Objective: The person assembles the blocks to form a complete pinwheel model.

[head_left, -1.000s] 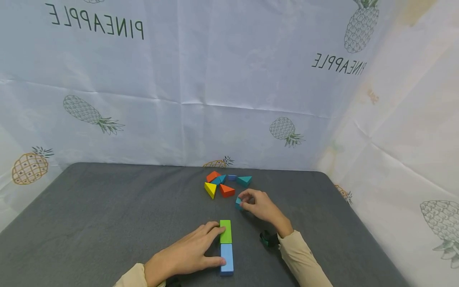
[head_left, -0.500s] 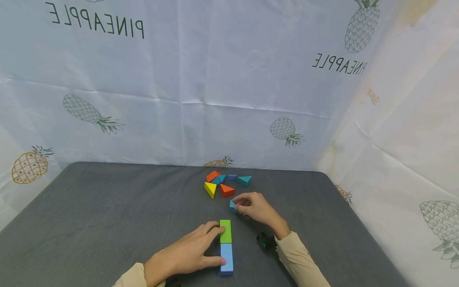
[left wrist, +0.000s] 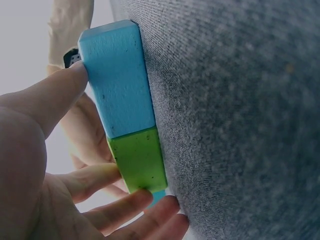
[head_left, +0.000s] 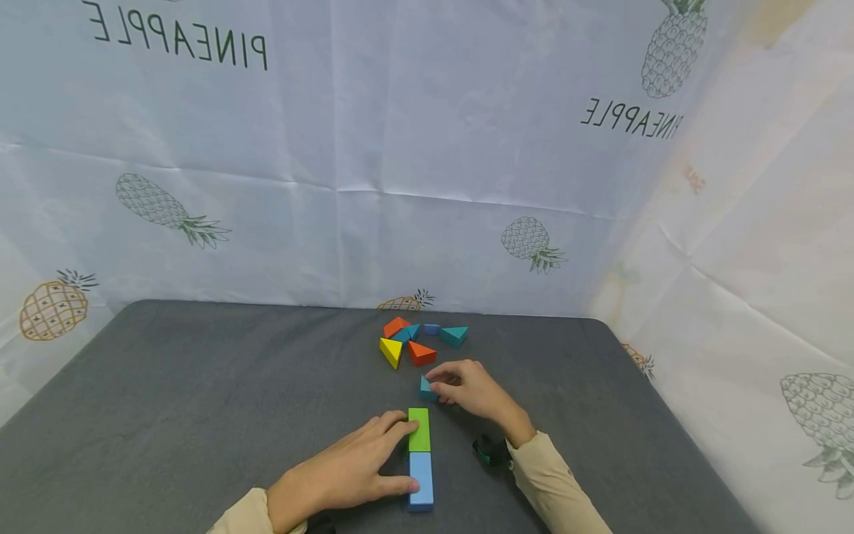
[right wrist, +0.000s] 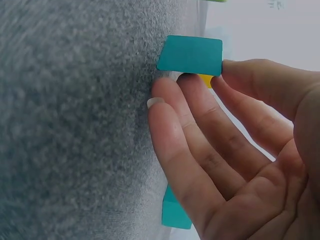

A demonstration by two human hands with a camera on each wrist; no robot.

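Left hand (head_left: 356,467) spread wide, touching green block (head_left: 422,439) and blue block (head_left: 422,470); right hand (head_left: 477,390) pinches teal block (right wrist: 192,55) nearer far edge of table (head_left: 220,386).

The blue block (left wrist: 119,82) looks smoothly painted, the tablecloth (left wrist: 235,130) rough and matt.

Beige on both arms, folks! My left sleeve (head_left: 247,513) is plain and softly creased, my right sleeve (head_left: 560,486) long and wrinkled. And look, a black wrist device (head_left: 490,450) with a glint of green, pale dots on its dark face! Another dark piece (head_left: 322,525) peeks out by the left one; left hand (head_left: 353,463) and right hand (head_left: 475,389), both bare.
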